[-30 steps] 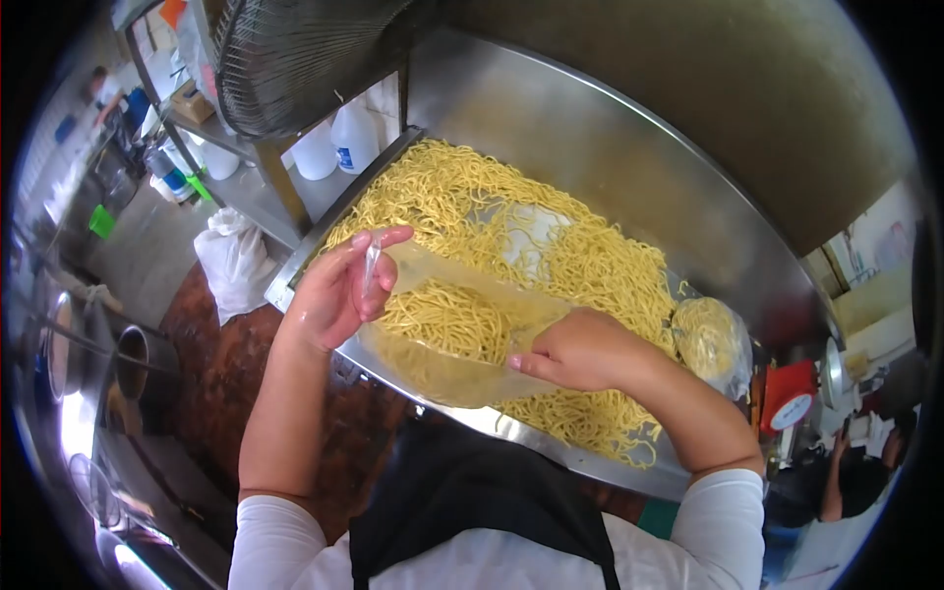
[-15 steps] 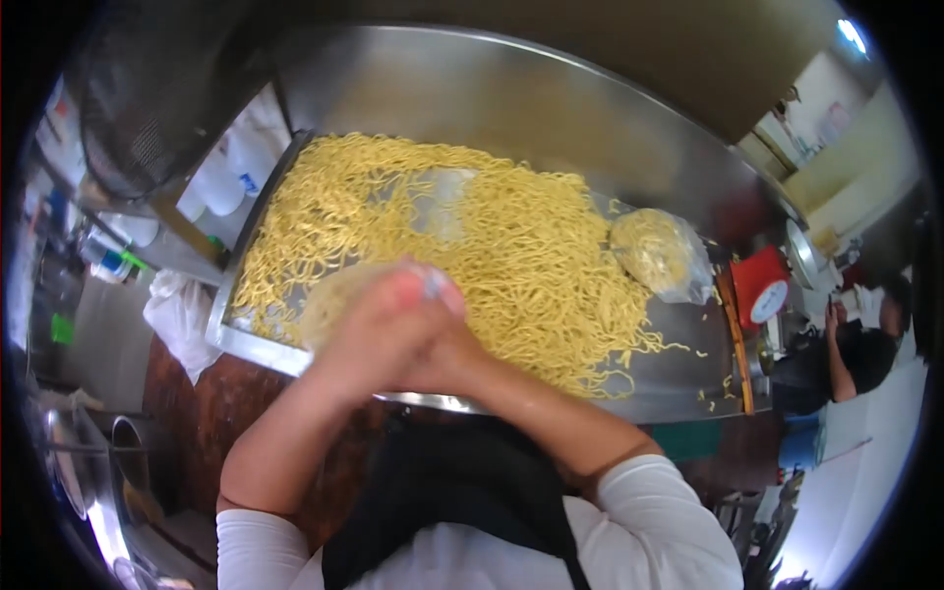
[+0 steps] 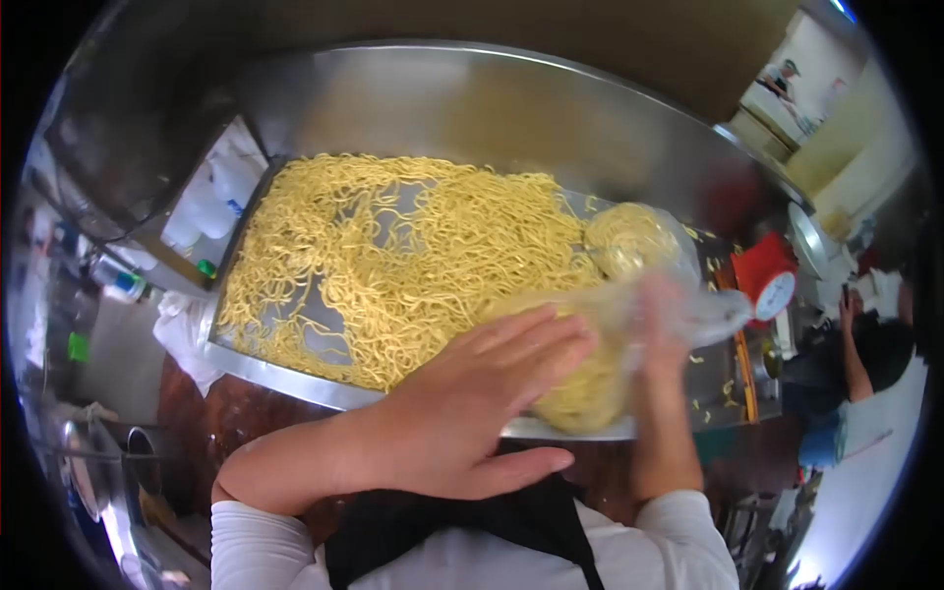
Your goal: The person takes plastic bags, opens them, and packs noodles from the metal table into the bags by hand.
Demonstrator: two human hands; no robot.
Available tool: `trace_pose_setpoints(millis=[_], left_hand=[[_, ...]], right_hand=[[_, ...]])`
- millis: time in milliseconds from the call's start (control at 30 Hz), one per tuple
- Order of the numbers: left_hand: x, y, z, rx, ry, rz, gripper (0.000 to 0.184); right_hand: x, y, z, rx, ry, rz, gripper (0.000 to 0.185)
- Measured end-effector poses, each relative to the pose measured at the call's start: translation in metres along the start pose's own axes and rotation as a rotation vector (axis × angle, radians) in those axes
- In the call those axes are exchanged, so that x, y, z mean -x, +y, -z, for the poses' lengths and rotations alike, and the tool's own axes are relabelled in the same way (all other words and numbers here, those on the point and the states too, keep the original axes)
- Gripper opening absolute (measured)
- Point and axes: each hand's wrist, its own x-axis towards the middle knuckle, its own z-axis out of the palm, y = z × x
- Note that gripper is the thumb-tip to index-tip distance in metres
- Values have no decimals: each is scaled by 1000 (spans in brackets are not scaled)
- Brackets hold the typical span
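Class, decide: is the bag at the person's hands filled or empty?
Filled, at least partly: the bag is see-through, and yellow noodles show inside. Blur hides how full.

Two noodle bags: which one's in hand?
The front bag, nearest the apron: the blurred right hand grips its neck, the open left hand is at its side. The other bag rests farther back beside the loose noodles, held by neither hand.

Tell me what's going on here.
A person's right-hand grip, blurred, appears to hold a clear bag of noodles near its neck. The left-hand grip is open and flat beside it; whether it touches the bag is unclear. Loose noodles cover much of the metal tray. Another filled bag sits at their right edge.
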Motion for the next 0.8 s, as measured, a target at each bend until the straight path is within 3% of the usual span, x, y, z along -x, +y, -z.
trace_pose_setpoints(millis=[33, 67, 100, 133, 167, 200, 233, 267, 300, 333, 433, 467, 500, 567, 667, 767, 800], left_hand=[[8, -10, -2, 49, 2, 24, 72], [18, -23, -2, 152, -83, 126, 73], [34, -34, -4, 238, -125, 255, 70], [49, -43, -9, 330, -159, 385, 68], [63, -52, -18, 310, -127, 419, 68], [86, -55, -24, 287, -148, 542, 66], [101, -58, -32, 286, -197, 635, 64], [111, -57, -37, 272, -161, 676, 64], [117, -55, -43, 230, -169, 675, 63], [122, -53, -47, 185, -176, 676, 62], [130, -47, -62, 269, -117, 771, 60], [134, -44, -67, 263, -75, 814, 60], [137, -41, -72, 238, -87, 825, 59], [140, -34, -75, 204, -80, 858, 58], [151, -17, -82, 160, 60, 895, 55], [173, 4, -96, 143, 276, 970, 54], [184, 9, -106, 170, 324, 999, 53]], right_hand=[[-17, 10, 23, -338, 192, -400, 35], [-27, 35, 55, -127, 74, -168, 37], [-28, -19, 50, -161, 154, -363, 35], [-46, 43, 80, -296, 165, -207, 35], [-61, 50, 93, -159, 240, -272, 37], [-83, 102, 116, -158, 185, -131, 42], [-86, 92, 110, -78, 215, -70, 46], [-93, 126, 121, -127, 183, -48, 46], [-98, 136, 130, 108, 98, 0, 57], [-119, 211, 163, 113, 51, -86, 54], [-139, 258, 174, 207, 12, -93, 40], [-130, 199, 146, 488, 148, 212, 36], [-130, 145, 111, 311, 279, 321, 36], [-131, 48, 62, 301, 271, 442, 43], [-122, -18, -18, -28, 80, 514, 42], [-96, -42, -95, -138, -270, 520, 42], [-80, -44, -118, -214, -426, 428, 42]])
